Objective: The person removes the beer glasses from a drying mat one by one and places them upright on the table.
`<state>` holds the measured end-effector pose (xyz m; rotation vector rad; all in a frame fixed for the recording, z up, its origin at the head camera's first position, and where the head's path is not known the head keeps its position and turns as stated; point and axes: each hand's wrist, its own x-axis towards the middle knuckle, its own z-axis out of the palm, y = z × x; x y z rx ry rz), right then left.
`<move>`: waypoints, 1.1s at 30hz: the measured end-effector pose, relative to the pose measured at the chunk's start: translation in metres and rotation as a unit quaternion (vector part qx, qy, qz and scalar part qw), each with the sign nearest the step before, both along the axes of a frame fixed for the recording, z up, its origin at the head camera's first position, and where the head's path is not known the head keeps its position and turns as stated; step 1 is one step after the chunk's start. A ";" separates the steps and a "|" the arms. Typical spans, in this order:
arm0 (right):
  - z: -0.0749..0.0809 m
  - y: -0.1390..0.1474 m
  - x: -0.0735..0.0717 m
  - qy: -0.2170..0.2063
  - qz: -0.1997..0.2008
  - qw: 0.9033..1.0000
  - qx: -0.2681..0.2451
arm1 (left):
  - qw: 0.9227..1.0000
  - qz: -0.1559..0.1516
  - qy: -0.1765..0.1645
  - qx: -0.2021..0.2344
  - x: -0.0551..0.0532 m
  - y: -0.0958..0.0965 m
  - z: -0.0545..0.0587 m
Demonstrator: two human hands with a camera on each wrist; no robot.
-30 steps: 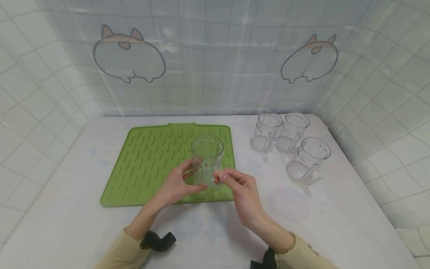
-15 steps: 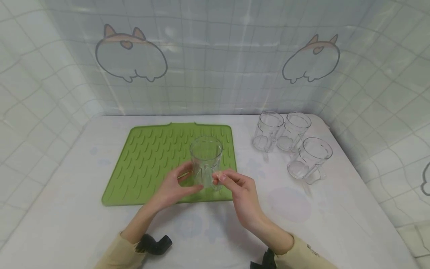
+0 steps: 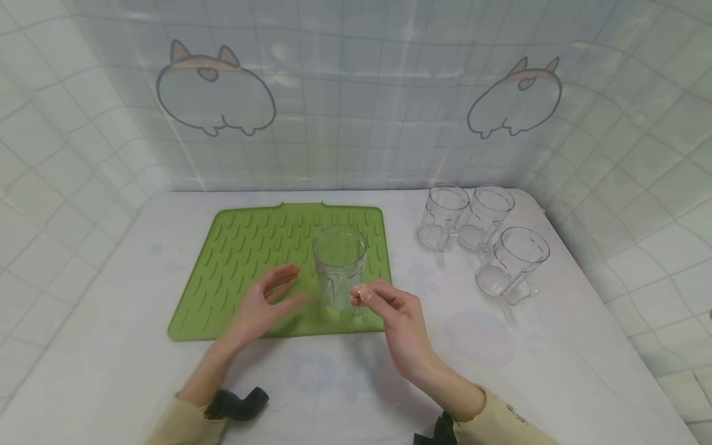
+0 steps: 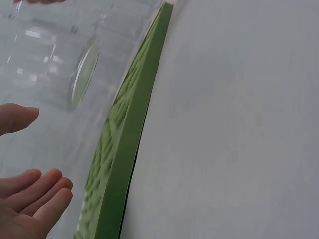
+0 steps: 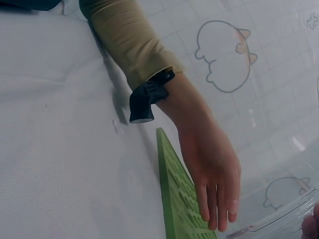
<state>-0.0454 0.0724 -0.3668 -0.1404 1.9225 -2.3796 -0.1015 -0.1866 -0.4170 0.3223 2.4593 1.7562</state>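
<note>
A clear glass mug (image 3: 340,262) is upright over the right part of the green ridged mat (image 3: 250,266). My right hand (image 3: 397,321) pinches its handle between thumb and curled fingers. In the left wrist view the base of the mug (image 4: 83,74) shows a gap from the mat's ridges. My left hand (image 3: 266,306) is to the left of the mug, apart from it, its thumb and fingers spread and holding nothing. The right wrist view shows that left hand (image 5: 212,164) with straight fingers, and part of the mug at the lower right corner.
Three more glass mugs stand upright on the white table (image 3: 445,395) at the right: a back-left mug (image 3: 442,216), a back-right mug (image 3: 483,219) and a nearer mug (image 3: 512,262). A tiled-pattern sheet (image 3: 356,105) encloses the back and sides.
My left hand has let go of the mug and drawn back to the left and toward me. My right hand keeps hold of the handle; the mug has shifted slightly left in view.
</note>
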 end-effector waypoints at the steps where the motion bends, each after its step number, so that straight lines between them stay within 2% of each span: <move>1: 0.000 0.000 0.000 0.001 0.000 1.000 0.001 | 1.000 0.005 0.000 -0.002 0.000 -0.004 0.000; 10: 0.000 0.000 0.001 0.006 -0.005 1.000 0.009 | 0.997 0.069 -0.007 -0.017 -0.001 -0.042 0.000; 21: -0.003 0.001 0.001 0.010 -0.014 1.000 0.010 | 0.987 0.142 -0.004 -0.070 0.001 -0.074 0.000; 28: -0.006 0.005 0.000 0.024 -0.021 0.999 0.012 | 0.974 0.201 0.012 -0.099 0.005 -0.093 -0.004; 31: -0.007 0.007 0.000 0.028 -0.024 0.999 0.008 | 0.964 0.246 0.004 -0.097 0.004 -0.100 -0.006; 33: -0.008 0.008 0.000 0.030 -0.024 0.999 0.004 | 0.954 0.283 -0.005 -0.095 0.003 -0.103 -0.007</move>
